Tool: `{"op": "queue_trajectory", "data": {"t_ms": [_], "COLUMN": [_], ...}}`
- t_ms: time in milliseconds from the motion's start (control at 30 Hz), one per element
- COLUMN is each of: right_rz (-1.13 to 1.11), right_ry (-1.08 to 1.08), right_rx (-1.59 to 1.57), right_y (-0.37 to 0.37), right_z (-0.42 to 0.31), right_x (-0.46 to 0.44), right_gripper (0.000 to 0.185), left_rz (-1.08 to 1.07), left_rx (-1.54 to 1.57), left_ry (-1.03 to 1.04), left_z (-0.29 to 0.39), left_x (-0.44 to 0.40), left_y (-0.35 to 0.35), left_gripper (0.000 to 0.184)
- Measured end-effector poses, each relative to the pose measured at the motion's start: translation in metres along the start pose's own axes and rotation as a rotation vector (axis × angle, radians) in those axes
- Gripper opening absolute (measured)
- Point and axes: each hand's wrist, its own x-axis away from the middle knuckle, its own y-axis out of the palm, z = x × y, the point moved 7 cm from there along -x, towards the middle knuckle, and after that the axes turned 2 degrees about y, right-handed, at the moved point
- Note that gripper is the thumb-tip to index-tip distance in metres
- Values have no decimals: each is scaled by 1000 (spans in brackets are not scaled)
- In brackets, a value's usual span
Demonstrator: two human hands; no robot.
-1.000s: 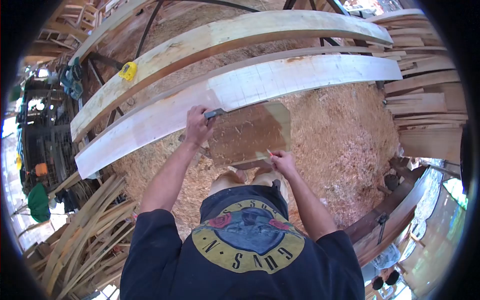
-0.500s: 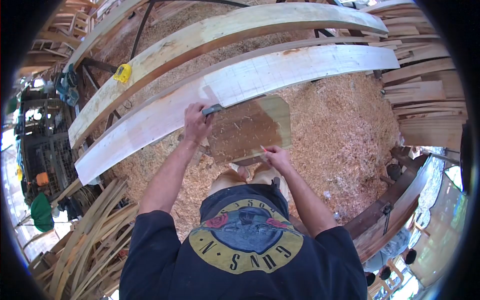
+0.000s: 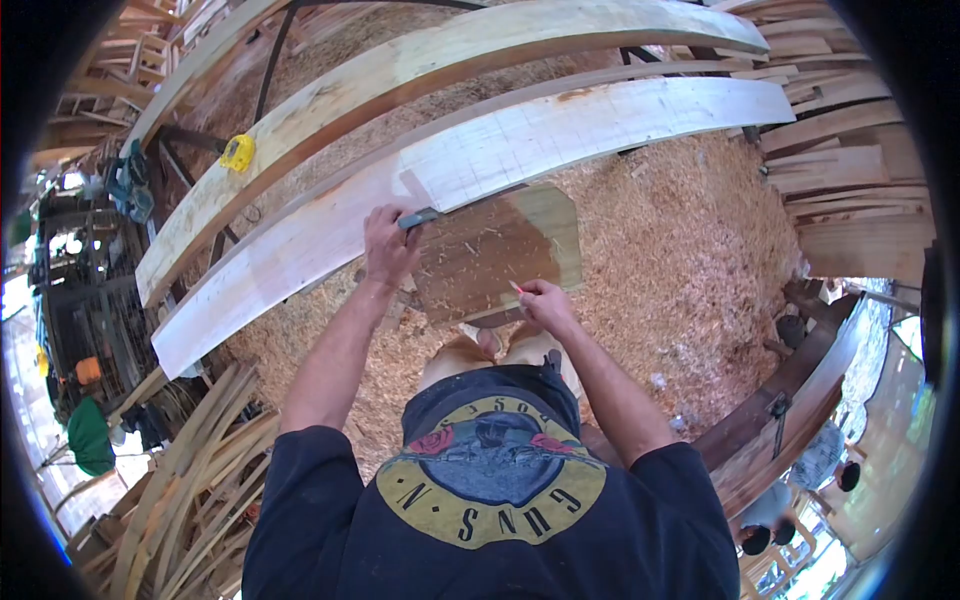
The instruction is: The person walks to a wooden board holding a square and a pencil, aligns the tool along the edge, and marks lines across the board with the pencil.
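Observation:
At the near edge of the pale curved plank [image 3: 560, 125], my left hand [image 3: 388, 245] is closed around the grey-blue stock of a try square [image 3: 419, 217]. A thin blade seems to lie across the plank's face just beyond it. My right hand [image 3: 546, 303] pinches a pencil [image 3: 516, 287] with a reddish part near its tip, held over the lower right of a brown board [image 3: 480, 262]. That board has cut corners and wood shavings scattered on it. Faint pencil lines cross the plank to the right of the square.
A second curved timber [image 3: 400, 80] runs behind the plank, with a yellow tape measure [image 3: 238, 153] on it. Shavings cover the ground [image 3: 680, 260]. Wooden strips [image 3: 180, 490] are piled at lower left, and stacked boards [image 3: 850, 180] stand at right. People [image 3: 765, 515] are at lower right.
My right hand with the pencil has shifted slightly up and left over the board. My left hand stays on the square at the plank's edge. The view has tilted slightly.

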Motion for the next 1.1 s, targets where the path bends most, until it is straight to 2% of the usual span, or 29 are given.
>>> {"op": "queue_trajectory", "data": {"t_ms": [100,300,500,1000,1100], "right_rz": [-20,-99,-106,-87,-81], "right_ry": [-45,-98,-139,-130,-140], "right_rx": [-8,-280,-331,-300,-214], "right_y": [8,45,67,75,75], "right_z": [-17,-70,-126,-150,-152], "right_x": [0,-12,-18,-26,-28], "right_gripper": [34,31,30,31,33], "left_rz": [-6,28,5,31,17], "left_rx": [-34,-72,-79,-98,-103], "left_ry": [-9,-5,-41,-1,-12], "left_z": [0,-1,-1,2,2], "left_x": [1,3,3,2,3], "left_y": [2,4,3,3,4], "left_gripper": [14,14,14,14,14]}}
